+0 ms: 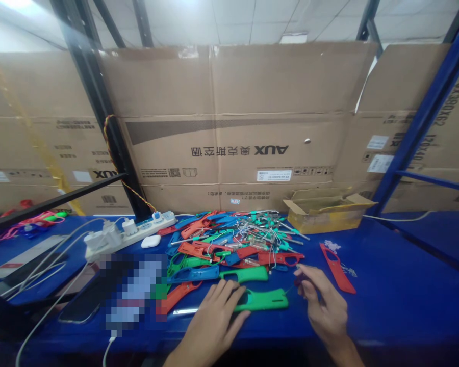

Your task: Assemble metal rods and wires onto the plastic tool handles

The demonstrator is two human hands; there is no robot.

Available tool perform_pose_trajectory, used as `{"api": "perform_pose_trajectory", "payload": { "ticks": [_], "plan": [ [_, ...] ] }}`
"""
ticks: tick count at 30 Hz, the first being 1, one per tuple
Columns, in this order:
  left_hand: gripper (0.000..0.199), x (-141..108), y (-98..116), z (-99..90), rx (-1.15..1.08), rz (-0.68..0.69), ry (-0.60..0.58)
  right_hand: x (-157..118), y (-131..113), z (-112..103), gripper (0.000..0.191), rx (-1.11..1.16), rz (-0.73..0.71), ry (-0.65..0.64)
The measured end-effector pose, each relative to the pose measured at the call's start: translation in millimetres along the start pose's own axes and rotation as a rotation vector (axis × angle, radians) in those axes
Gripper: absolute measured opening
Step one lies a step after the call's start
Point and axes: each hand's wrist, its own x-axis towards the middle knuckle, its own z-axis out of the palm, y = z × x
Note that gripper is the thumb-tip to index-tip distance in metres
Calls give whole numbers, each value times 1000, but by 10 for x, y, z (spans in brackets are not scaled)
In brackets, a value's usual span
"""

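My left hand (219, 316) lies over a green utility lighter (265, 299), fingers curled on its trigger end and holding it to the table. From under this hand the lighter's silver tube (185, 311) sticks out to the left. Just right of the lighter, my right hand (325, 300) is closed in a pinch on a small dark purple-handled tool (300, 279). A thin shaft seems to reach from it toward the lighter's right end; its tip is too small to make out. Beyond my right hand lies a red lighter shell half (338, 269).
A heap of coloured lighter shells and wired tubes (245, 237) lies behind my hands. An open cardboard box (327, 216) stands back right. Small pale parts (332, 245) lie near the red shell. At left are a power strip (137, 232), an earbud case (150, 241) and phones (95, 293).
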Motion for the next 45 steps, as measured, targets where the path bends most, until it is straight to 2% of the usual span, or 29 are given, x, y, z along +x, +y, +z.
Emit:
{"api": "perform_pose_trajectory", "payload": {
  "ticks": [5, 10, 17, 25, 36, 40, 45],
  "plan": [
    [38, -7, 8, -15, -1, -4, -11, 10, -13, -4, 40, -40, -12, 2],
    [36, 3, 9, -26, -10, -4, 12, -2, 12, 7, 33, 21, 30, 2],
    [37, -1, 8, -33, -9, -4, 9, 18, 4, -28, 25, -15, -18, 14],
    [36, 1, 6, -30, -9, -4, 2, 9, -16, 5, 40, -1, 6, -7],
    [36, 8, 14, -44, -4, 3, 0, 10, 2, -9, 21, -57, 0, 65],
    [35, 6, 11, -37, -9, 6, 23, 1, 13, 0, 20, -84, 7, 73],
    [37, 6, 5, -20, -11, -2, -15, -17, 37, 8, 24, -75, 22, 74]
  ]
}}
